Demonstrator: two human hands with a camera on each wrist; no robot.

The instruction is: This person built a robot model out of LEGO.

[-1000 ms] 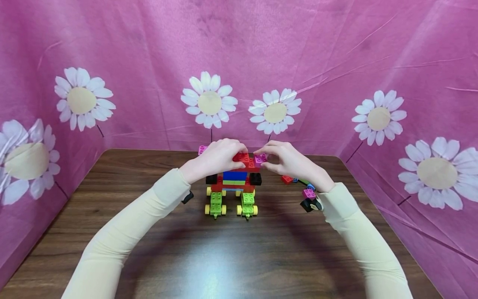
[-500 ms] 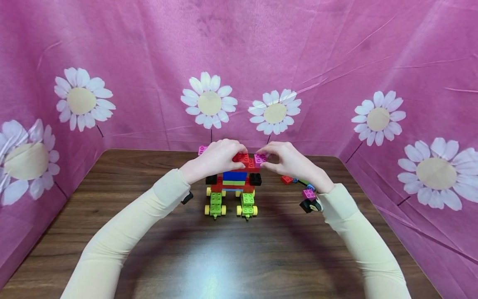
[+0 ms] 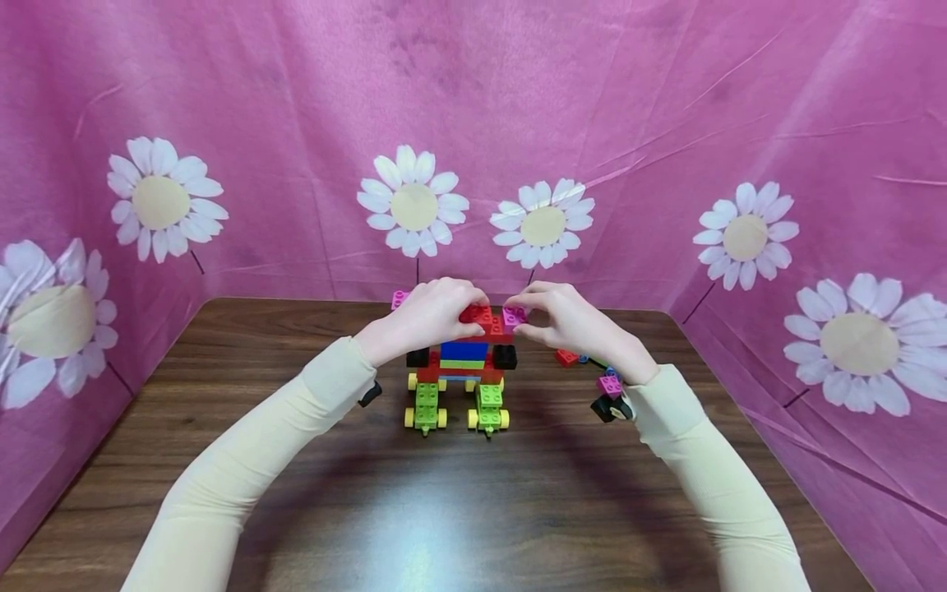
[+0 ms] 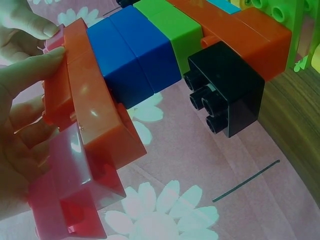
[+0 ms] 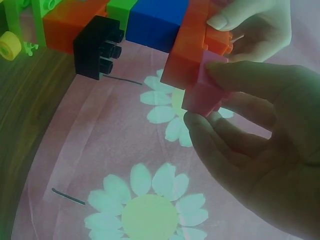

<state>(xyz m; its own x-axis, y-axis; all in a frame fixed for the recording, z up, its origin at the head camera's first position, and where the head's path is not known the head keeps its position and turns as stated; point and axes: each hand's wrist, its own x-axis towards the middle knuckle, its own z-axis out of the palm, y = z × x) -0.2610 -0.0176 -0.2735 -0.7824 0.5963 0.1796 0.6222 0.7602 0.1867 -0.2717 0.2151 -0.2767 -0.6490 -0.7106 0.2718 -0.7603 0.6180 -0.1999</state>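
A figure of toy building bricks stands on the table: green wheeled bases [image 3: 427, 403] below, blue bricks [image 3: 464, 351] in the middle, a black brick [image 3: 505, 357] jutting out on either side. Across its top, my left hand [image 3: 432, 312] grips a red brick [image 4: 57, 97] between thumb and fingers. My right hand [image 3: 570, 319] pinches a pink brick [image 5: 205, 87] at the right end of the long red row [image 5: 182, 60], against which it sits. Stacked pink bricks [image 4: 75, 170] stick out at the opposite end, partly behind my left hand in the head view.
Right of the figure lie loose pieces: a red brick [image 3: 567, 357], a pink brick [image 3: 610, 384] and a black piece [image 3: 607, 409], partly covered by my right wrist. The brown wooden table [image 3: 355, 510] meets a pink flowered cloth [image 3: 473, 99] behind and at both sides.
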